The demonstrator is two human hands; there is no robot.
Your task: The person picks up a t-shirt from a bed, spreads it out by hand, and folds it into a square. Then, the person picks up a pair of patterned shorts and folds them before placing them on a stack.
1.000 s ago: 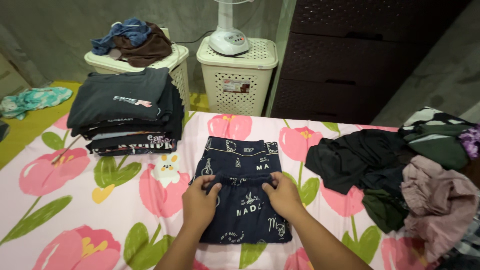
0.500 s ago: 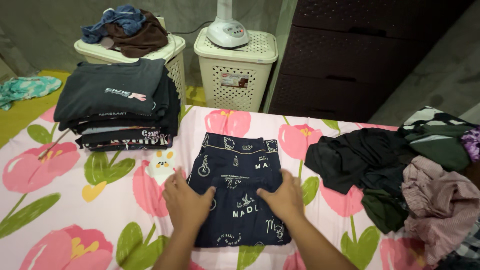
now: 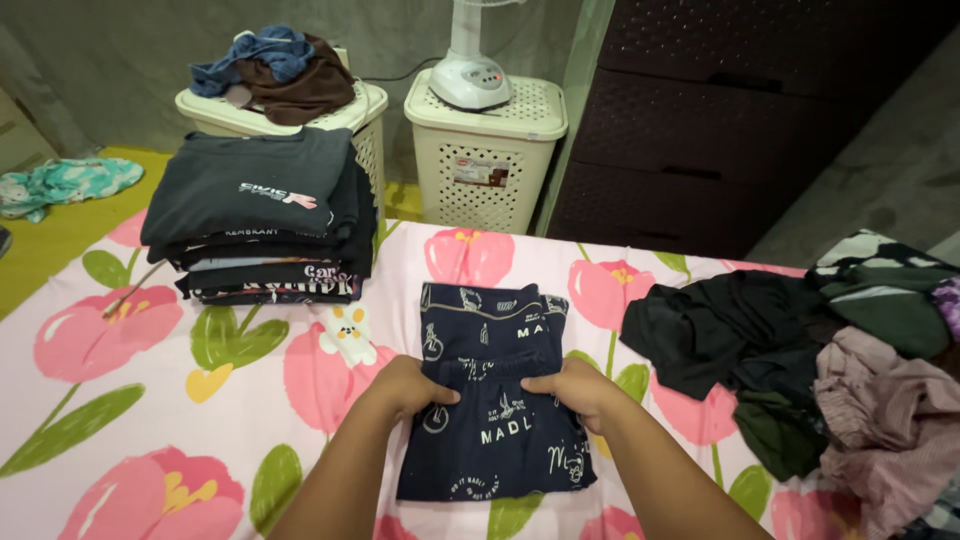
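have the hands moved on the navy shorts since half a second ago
Yes. Both the left hand and right hand have drawn inward over the navy shorts, from lying flat near the edges to pinching the fold.

I count: one navy printed garment [image 3: 495,400] at 6 o'clock; one stack of folded dark shirts [image 3: 262,218] at 10 o'clock; two cream laundry hampers [image 3: 487,155] at 12 o'clock; one fan base [image 3: 477,78]; one heap of unfolded clothes [image 3: 810,350] at 3 o'clock.
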